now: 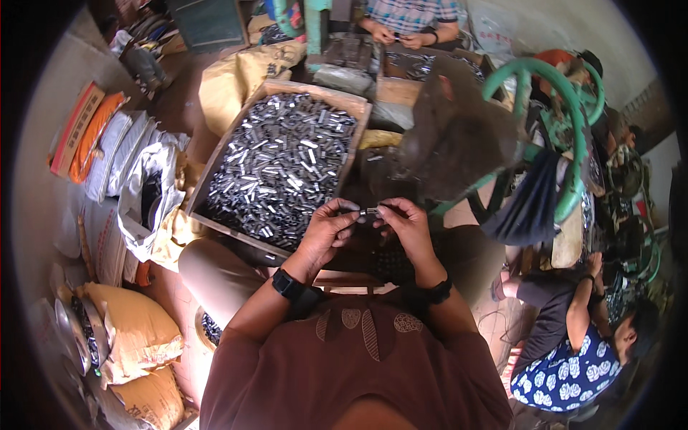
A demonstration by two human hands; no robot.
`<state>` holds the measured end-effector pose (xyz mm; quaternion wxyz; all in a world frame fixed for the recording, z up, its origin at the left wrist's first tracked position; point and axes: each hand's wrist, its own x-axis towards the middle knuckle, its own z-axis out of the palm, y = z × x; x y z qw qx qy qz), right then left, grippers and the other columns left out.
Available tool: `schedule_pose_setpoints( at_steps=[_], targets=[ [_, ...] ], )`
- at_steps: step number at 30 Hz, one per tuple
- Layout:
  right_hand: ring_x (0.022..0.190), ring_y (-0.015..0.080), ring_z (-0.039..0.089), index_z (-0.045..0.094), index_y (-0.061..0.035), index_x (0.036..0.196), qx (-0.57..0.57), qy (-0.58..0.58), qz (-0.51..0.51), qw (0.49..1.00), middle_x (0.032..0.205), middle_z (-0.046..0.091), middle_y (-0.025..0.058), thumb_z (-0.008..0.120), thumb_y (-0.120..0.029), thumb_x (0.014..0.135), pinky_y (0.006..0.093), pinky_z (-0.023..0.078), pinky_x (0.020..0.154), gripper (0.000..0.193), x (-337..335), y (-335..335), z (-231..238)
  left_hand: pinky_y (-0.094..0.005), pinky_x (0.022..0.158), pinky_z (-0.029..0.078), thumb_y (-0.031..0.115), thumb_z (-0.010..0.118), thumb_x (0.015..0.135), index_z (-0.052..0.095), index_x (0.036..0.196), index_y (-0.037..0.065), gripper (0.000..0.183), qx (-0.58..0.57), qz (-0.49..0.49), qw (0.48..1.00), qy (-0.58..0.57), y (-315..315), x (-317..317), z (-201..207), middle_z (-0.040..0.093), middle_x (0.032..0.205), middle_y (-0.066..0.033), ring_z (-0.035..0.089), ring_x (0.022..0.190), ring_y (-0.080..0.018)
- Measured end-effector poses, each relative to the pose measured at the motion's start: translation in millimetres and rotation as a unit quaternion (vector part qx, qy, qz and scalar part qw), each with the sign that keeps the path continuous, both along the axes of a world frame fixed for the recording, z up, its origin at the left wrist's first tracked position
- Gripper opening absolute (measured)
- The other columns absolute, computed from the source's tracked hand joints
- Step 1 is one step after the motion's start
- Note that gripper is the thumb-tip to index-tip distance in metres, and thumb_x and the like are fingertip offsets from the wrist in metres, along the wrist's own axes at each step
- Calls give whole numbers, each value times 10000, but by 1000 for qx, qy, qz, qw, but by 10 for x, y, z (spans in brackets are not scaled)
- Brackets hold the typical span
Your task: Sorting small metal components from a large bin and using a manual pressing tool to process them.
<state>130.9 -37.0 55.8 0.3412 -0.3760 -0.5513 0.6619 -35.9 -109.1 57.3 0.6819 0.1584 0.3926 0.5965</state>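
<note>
My left hand (334,225) and my right hand (403,218) meet in front of me above my lap. Between their fingertips is a small shiny metal piece (370,211), short and narrow; its exact kind is too small to make out. The left thumb and fingers pinch one end, the right thumb and fingers the other. Just beyond my left hand, a wooden tray (261,84) holds a great heap of small metal pieces (279,158), short, tubular-looking and silvery to dark.
A dark machine (459,129) with a green wheel (579,143) rises ahead on the right, a dark cloth (527,201) hanging there. Sacks (140,333) stand at left. One co-worker (412,21) sits opposite; another (573,365) sits at lower right.
</note>
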Motion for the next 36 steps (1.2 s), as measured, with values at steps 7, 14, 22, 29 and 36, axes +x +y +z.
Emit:
schedule_pose_setpoints(
  at_steps=[7,14,22,29,36],
  targets=[
    [661,103,601,585,-9,964,-33,59,-80,995,794,610,35,602,-137,840,205,469,531,179,624,-69,17,-141,362,242,24,571,838,565,950,44,114,23,-47,998,34,212,590,60,583,760,-34,344,454,-23],
    [633,96,597,597,7,937,7,54,-110,992,756,602,27,598,-108,839,198,469,516,151,749,-104,2,-155,362,220,18,565,841,570,944,28,103,41,-66,996,36,250,780,-1,565,716,-23,327,432,-17],
    [600,96,581,599,4,902,12,56,-59,997,721,602,29,600,-110,835,200,451,497,132,782,-75,41,-160,352,202,27,576,838,551,926,42,92,79,-80,984,135,203,737,112,537,678,-6,311,408,-10],
    [628,110,603,612,-3,900,-14,10,6,1000,736,623,49,586,-138,845,215,467,524,147,686,-112,127,-151,350,186,45,605,825,532,877,59,91,50,-168,984,-4,233,603,-2,513,658,2,303,405,-3],
    [889,221,565,535,68,1064,586,-137,-414,683,1000,589,167,507,-11,847,311,456,780,233,1111,-420,1044,-188,354,219,42,608,802,537,940,5,160,-74,36,985,155,566,204,-363,557,678,-24,335,425,-38]
  ],
)
